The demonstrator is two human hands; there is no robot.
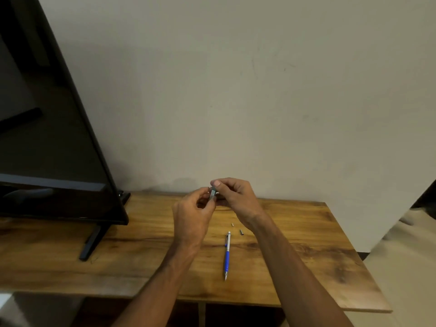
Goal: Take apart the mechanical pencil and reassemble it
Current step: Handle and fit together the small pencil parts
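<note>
head camera view, looking forward and down over a wooden table [306, 244] that stands against a plain pale wall. both hands are raised above the far middle of the table. the left hand [192, 208] and the right hand [236, 197] meet fingertip to fingertip, each pinching one end of a small grey piece [213, 194]; what it is exactly is too small to tell. the mechanical pencil [227, 254], white with a blue grip, lies flat on the table nearer the person, tip pointing near. just beyond its far end lie two loose bits, a tiny pale part [232, 224] and a tiny dark part [241, 232], apart from each other and likely from the pencil. the step in hand seems to be working on the grey piece; it would go best with a light, steady pinch, hands kept low over the wood so anything that slips lands on the table, and the loose bits left undisturbed under the right wrist. a black television [59, 138] fills the left, its foot [92, 244] on the table well apart from the pencil. the table's right edge and near edge drop to the floor; open wood lies on both sides of the pencil.
</note>
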